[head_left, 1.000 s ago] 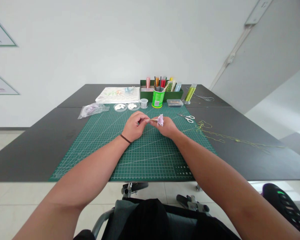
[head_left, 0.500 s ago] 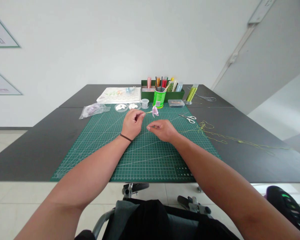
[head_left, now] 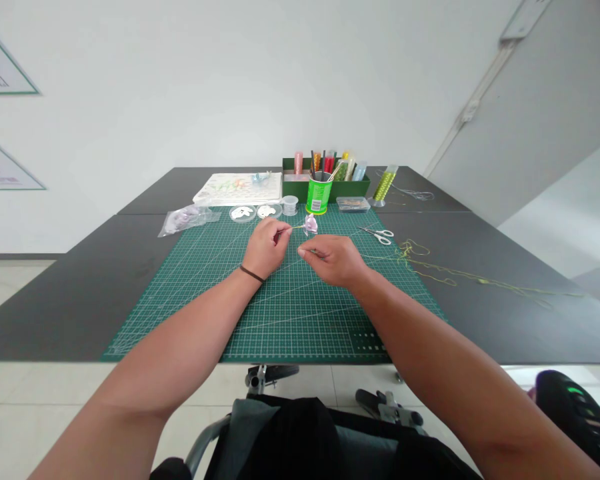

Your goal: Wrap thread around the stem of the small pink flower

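Note:
My left hand is closed in a pinch on the thin stem of a small lilac flower, which sticks out to the right above the green cutting mat. My right hand hovers just below and right of the flower, its fingers pinched together on something I cannot make out, perhaps a thin wire. A dark band circles my left wrist. Both forearms reach in from the near edge of the table.
At the back stand a green cup of tools, a green organiser with bead tubes, small round dishes, a clear bag and a printed sheet. Scissors and loose green wire lie right; a wire spool behind.
My right hand let go of the flower and drew down and away from it. My left hand carried the flower on its stem up and a little left.

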